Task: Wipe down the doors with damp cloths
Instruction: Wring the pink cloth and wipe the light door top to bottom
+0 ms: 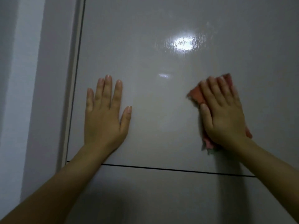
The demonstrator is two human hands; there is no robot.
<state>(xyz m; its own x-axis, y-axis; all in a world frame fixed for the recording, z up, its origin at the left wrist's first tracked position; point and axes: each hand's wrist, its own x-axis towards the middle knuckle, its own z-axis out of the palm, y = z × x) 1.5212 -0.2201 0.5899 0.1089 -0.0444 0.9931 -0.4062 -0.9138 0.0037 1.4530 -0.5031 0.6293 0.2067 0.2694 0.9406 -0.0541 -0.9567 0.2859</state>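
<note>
Two bare forearms reach up from the lower edge. The left hand (pixel 105 117) lies flat on the glossy grey door (pixel 161 110), fingers straight, grip wide and holding nothing. The right hand (pixel 224 113) presses a pink cloth (pixel 196 96) flat against the same panel, fingers straight over it. A dark horizontal seam (pixel 161 168) runs below both hands. Farther up, a light reflection (pixel 182 43) glares on streaky wet marks.

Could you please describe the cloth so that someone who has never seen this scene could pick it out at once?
Start at the glossy pale door filling the view. On its right side, the right hand presses flat on the cloth. It is the only pinkish-orange thing there; the left hand rests bare on the door.
</note>
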